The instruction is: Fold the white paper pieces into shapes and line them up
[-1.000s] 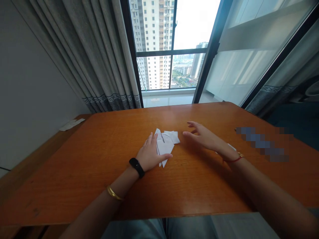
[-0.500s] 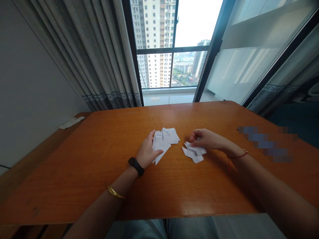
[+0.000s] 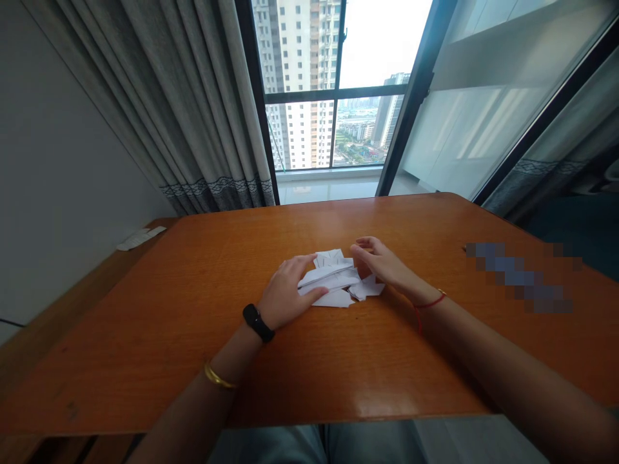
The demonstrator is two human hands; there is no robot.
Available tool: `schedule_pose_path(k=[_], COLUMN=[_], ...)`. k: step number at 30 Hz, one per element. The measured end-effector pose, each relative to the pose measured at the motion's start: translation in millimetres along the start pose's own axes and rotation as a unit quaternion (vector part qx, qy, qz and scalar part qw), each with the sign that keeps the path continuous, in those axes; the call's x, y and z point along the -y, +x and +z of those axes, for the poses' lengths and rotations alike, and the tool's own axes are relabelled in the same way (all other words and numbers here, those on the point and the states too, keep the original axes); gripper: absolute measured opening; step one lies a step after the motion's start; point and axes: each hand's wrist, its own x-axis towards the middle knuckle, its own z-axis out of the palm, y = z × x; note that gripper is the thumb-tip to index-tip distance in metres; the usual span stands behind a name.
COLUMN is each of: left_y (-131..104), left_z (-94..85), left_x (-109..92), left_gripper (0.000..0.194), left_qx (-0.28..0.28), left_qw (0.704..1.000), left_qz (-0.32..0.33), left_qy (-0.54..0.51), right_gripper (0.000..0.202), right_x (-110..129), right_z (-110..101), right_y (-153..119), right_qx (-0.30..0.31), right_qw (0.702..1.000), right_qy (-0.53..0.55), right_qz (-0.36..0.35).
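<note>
Several torn white paper pieces [image 3: 333, 278] lie heaped on the wooden table, overlapping one another. My left hand [image 3: 289, 290] grips the left side of the heap, its thumb along the near side and its fingers along the far side. At the right of the heap, my right hand [image 3: 382, 263] is open, with its fingers bent and apart. Below it, a smaller group of paper scraps [image 3: 368, 287] touches the heap. The right fingertips are close to the paper; whether they touch it I cannot tell.
The wooden table [image 3: 232, 258] spreads out before me. A blurred-out item [image 3: 517, 274] lies toward its right side. White paper [image 3: 140, 238] rests on a ledge at the left. Curtains [image 3: 203, 129] and a window stand beyond the far edge.
The right-hand scraps have moved left, against the heap. Long paper pieces now lie across the top. My right hand has shifted left and its fingers have opened out.
</note>
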Motion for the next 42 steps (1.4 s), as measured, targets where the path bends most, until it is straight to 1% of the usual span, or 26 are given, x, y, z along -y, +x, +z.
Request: schedule_pose_path(k=[3, 5, 6, 7, 10, 11, 13, 16, 18, 21, 23, 24, 25, 26, 29, 30, 32, 33, 34, 35, 36, 37, 38, 39, 40, 42], left_y=[-0.7, -0.5, -0.2, 0.2, 1.5, 2.0, 2.9, 4.4, 5.5, 6.5, 6.5, 6.3, 6.1, 5.8, 4.6, 4.2, 3.3, 2.7, 2.1, 1.4, 0.6, -0.1, -0.8, -1.2, -1.5, -1.2], left_z=[7.3, 10.9, 11.6, 11.5, 7.9, 6.5, 5.0, 6.1, 6.9, 5.5, 3.9, 3.5, 3.5, 4.0, 6.0, 6.0, 4.1, 2.6, 1.1, 0.0, -0.4, 0.1, 1.2, 2.9, 4.6, 6.8], left_x=[5.5, 8.0, 8.4, 8.4, 6.8, 6.4, 6.8, 9.4, 11.2, 12.7, 13.0, 13.0, 12.9, 12.5, 10.2, 9.1, 6.7, 5.7, 5.0, 4.7, 4.8, 5.4, 6.4, 7.7, 9.3, 12.3], left_gripper=[0.075, 0.074, 0.07, 0.065, 0.048, 0.045, 0.044, 0.047, 0.046, 0.044, 0.041, 0.04, 0.039, 0.041, 0.051, 0.052, 0.046, 0.04, 0.036, 0.036, 0.042, 0.053, 0.063, 0.068, 0.069, 0.056], left_qx=[0.057, 0.082, 0.075, 0.055, -0.058, -0.096, -0.158, -0.229, -0.268, -0.327, -0.374, -0.389, -0.384, -0.356, -0.208, -0.177, -0.159, -0.149, -0.126, -0.09, -0.043, 0.005, 0.047, 0.075, 0.089, 0.083], left_qw=[0.998, 0.995, 0.996, 0.998, 0.997, 0.993, 0.98, 0.947, 0.926, 0.907, 0.898, 0.897, 0.903, 0.915, 0.961, 0.97, 0.981, 0.986, 0.99, 0.995, 0.998, 0.999, 0.998, 0.996, 0.995, 0.996], left_qz=[-0.039, -0.048, -0.044, -0.036, -0.021, -0.025, -0.042, -0.06, -0.062, -0.068, -0.068, -0.066, -0.063, -0.058, -0.037, -0.031, -0.019, -0.009, 0.003, 0.017, 0.029, 0.036, 0.039, 0.036, 0.031, 0.016], left_qy=[0.014, 0.01, 0.001, -0.009, -0.045, -0.062, -0.114, -0.218, -0.26, -0.256, -0.22, -0.198, -0.183, -0.178, -0.179, -0.163, -0.106, -0.077, -0.055, -0.039, -0.025, -0.012, 0.002, 0.016, 0.026, 0.033], right_gripper=[0.072, 0.082, 0.082, 0.081, 0.073, 0.07, 0.066, 0.058, 0.052, 0.04, 0.033, 0.029, 0.025, 0.022, 0.023, 0.024, 0.027, 0.029, 0.033, 0.039, 0.047, 0.053, 0.055, 0.051, 0.041, 0.021], right_x=[-4.4, -4.9, -4.0, -2.2, 6.9, 10.2, 14.8, 14.6, 10.2, 1.0, -4.8, -7.3, -9.2, -10.5, -9.5, -7.6, -2.6, 0.0, 2.4, 4.3, 5.8, 6.8, 7.5, 8.2, 9.2, 12.5], right_z=[8.7, 17.9, 21.9, 24.8, 25.5, 23.3, 17.4, 9.8, 7.8, 7.6, 7.1, 6.3, 5.0, 3.2, -6.1, -10.5, -20.3, -24.7, -28.2, -30.1, -30.2, -28.6, -25.6, -21.8, -17.8, -11.7], right_y=[-1.6, -5.5, -7.9, -10.3, -14.9, -15.2, -14.1, -8.7, -3.9, 3.0, 7.0, 8.6, 10.0, 10.9, 11.2, 10.2, 6.9, 4.6, 2.0, -0.9, -3.8, -6.6, -9.3, -11.7, -13.7, -16.6], right_qx=[0.076, 0.122, 0.136, 0.144, 0.14, 0.131, 0.09, -0.009, -0.067, -0.146, -0.187, -0.2, -0.202, -0.189, -0.11, -0.09, -0.061, -0.029, 0.028, 0.096, 0.16, 0.206, 0.227, 0.227, 0.215, 0.19], right_qw=[0.997, 0.989, 0.984, 0.976, 0.945, 0.937, 0.934, 0.943, 0.948, 0.951, 0.955, 0.959, 0.965, 0.973, 0.99, 0.988, 0.972, 0.962, 0.952, 0.94, 0.924, 0.909, 0.898, 0.892, 0.893, 0.906], right_qy=[0.001, 0.051, 0.089, 0.134, 0.271, 0.3, 0.323, 0.312, 0.296, 0.259, 0.212, 0.178, 0.138, 0.095, -0.043, -0.097, -0.208, -0.25, -0.278, -0.291, -0.296, -0.298, -0.302, -0.308, -0.31, -0.286], right_qz=[-0.019, -0.058, -0.079, -0.097, -0.12, -0.123, -0.127, -0.117, -0.096, -0.079, -0.086, -0.091, -0.094, -0.093, -0.082, -0.079, -0.088, -0.102, -0.123, -0.151, -0.181, -0.207, -0.227, -0.24, -0.246, -0.248])
